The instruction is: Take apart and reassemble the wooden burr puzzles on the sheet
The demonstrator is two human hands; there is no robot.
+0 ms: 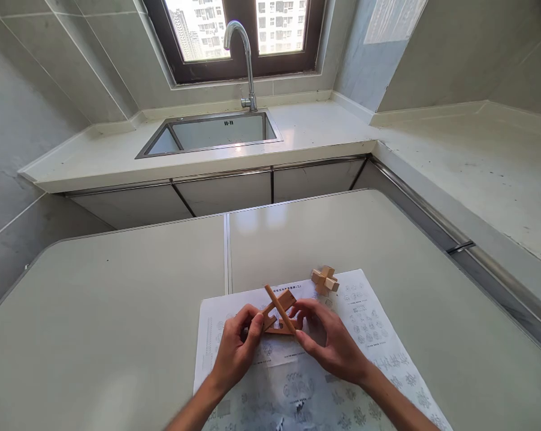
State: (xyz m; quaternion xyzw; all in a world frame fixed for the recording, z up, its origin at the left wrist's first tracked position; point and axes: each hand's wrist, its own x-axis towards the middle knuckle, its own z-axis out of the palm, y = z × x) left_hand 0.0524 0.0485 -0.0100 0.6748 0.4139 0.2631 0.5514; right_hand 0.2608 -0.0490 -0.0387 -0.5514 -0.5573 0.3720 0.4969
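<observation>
Several flat, notched wooden puzzle pieces [281,307] cross each other between my two hands, just over a printed instruction sheet [292,359]. My left hand [238,344] pinches the left end of these pieces between thumb and fingers. At the right side, my right hand [331,341] has its thumb and fingertips closed on the ends of the pieces. One long thin stick slants across the others. My fingers hide parts of the joints. Beyond my right hand, an interlocked wooden burr puzzle [325,280] rests at the sheet's top edge.
The sheet lies on a pale folding table [117,323] with a seam down its middle. Past the far table edge is a white counter [315,129] with a steel sink [216,131] and a curved faucet [247,66] under a window. Another counter runs along the right.
</observation>
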